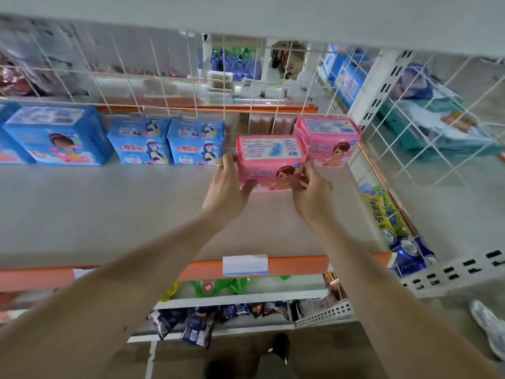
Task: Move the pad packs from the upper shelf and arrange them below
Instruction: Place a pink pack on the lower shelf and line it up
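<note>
Pad pack (269, 162) pinched between left grip (226, 184), right grip (311, 192); keep level, seat beside pink neighbour (328, 140) at 1 o'clock.

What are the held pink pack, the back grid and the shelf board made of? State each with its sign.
The pink pack: thin glossy plastic film, apparently; printed, shiny. The back grid: probably white-coated metal wire; thin straight rods in squares. The shelf board: matte grey, painted metal or laminate; cannot tell which.

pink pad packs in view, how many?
2. The front pink pack is held between the left hand and right hand; the rear pink pack stands behind it to the right, on the shelf. More may hide behind.
</note>
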`<state>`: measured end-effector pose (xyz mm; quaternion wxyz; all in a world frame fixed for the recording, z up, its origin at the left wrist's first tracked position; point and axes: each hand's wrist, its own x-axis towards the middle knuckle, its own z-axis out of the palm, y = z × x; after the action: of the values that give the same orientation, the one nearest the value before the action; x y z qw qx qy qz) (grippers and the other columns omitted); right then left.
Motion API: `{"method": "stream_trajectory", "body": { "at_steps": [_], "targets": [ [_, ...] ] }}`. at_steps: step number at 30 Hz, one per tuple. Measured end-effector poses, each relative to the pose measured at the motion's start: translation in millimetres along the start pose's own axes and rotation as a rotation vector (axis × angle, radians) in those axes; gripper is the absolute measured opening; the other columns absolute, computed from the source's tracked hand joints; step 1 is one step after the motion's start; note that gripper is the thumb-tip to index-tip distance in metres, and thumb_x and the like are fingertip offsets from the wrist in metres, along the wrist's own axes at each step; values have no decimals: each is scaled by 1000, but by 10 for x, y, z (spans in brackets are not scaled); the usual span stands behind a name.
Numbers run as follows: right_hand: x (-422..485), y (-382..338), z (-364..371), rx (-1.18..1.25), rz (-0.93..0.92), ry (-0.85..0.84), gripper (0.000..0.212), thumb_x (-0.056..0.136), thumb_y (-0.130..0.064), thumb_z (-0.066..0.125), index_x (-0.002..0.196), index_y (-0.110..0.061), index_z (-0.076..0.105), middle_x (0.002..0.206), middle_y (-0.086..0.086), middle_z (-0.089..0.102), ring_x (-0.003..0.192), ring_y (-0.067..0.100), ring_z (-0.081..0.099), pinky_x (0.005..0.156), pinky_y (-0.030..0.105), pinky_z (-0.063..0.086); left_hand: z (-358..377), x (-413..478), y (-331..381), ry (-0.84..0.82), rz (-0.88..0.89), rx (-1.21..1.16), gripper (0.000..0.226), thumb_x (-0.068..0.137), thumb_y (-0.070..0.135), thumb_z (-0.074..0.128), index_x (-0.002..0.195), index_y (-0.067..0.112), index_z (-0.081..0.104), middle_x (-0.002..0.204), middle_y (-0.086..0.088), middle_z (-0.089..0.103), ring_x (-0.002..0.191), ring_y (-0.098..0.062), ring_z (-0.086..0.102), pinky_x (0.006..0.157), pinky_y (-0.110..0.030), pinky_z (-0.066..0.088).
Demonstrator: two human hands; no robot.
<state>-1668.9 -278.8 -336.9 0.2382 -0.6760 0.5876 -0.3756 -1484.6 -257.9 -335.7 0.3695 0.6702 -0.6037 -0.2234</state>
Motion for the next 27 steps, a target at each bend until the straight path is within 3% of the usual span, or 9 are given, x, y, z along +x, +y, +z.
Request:
{"method": "stream_trajectory", "body": {
  "at_steps": [3, 6, 9, 13, 16, 19, 22, 27],
  "targets": [
    [-77, 16, 23, -64, -7, -17, 72, 99, -26, 56, 158, -15, 18, 142, 5, 56, 131, 27, 53, 109, 42, 43, 28, 111, -11, -25, 3, 40, 60, 91, 25, 72, 134, 8, 34, 138, -13, 49, 125, -28, 51, 100, -42, 48],
    [-328, 16, 26, -190, -36, -41, 72, 101, -29, 53, 159, -16, 13, 163, 4, 27, 148, 26, 27, 115, 32, 22, 29, 6, -22, 52, 63, 94, 72, 90, 33, 72, 139, 12, 24, 147, -15, 34, 131, -34, 46, 102, -51, 51],
    [-513, -5, 56, -253, -117, -73, 71, 100, -28, 53, 159, -25, 13, 166, -5, 13, 151, 19, 18, 113, 31, 24, 6, -288, -11, 108, 271, 253, 76, 87, 33, 72, 144, 24, 22, 161, -11, 10, 142, -41, 32, 91, -48, 54],
    [-506, -21, 92, -260, -159, -120, 74, 98, -29, 53, 158, -35, 11, 166, -8, 10, 152, 18, 17, 113, 43, 35, -40, -416, 10, -6, 551, 528, 79, 71, 10, 75, 141, 29, 42, 163, -4, 18, 147, -45, 21, 73, -52, 60],
    [-456, -67, 76, -260, -139, -142, 73, 98, -30, 54, 157, -39, 12, 166, -12, 7, 152, 17, 18, 112, 43, 38, -81, -340, -16, -25, 533, 675, 79, 62, 10, 76, 137, 23, 55, 163, -4, 24, 146, -50, 21, 88, -56, 54],
    [-402, -96, 65, -265, -166, -137, 69, 97, -31, 55, 157, -34, 19, 165, -6, 14, 150, 24, 26, 107, 47, 42, -92, -291, -61, -62, 498, 719, 85, 64, 14, 76, 144, 21, 49, 166, -3, 18, 146, -51, 21, 96, -57, 50],
    [-342, -92, 64, -276, -150, -172, 67, 99, -36, 52, 157, -35, 18, 166, -3, 14, 151, 25, 22, 112, 50, 37, -89, -237, -114, -90, 514, 710, 89, 71, 15, 74, 152, 20, 38, 168, -3, 11, 148, -47, 20, 97, -56, 50],
    [-274, -126, 49, -300, -125, -197, 67, 100, -39, 50, 158, -35, 15, 167, -5, 12, 152, 22, 17, 116, 48, 31, -79, -123, -119, -114, 510, 707, 84, 73, 17, 73, 150, 12, 40, 166, -8, 15, 149, -40, 22, 106, -54, 47]
  ]
}}
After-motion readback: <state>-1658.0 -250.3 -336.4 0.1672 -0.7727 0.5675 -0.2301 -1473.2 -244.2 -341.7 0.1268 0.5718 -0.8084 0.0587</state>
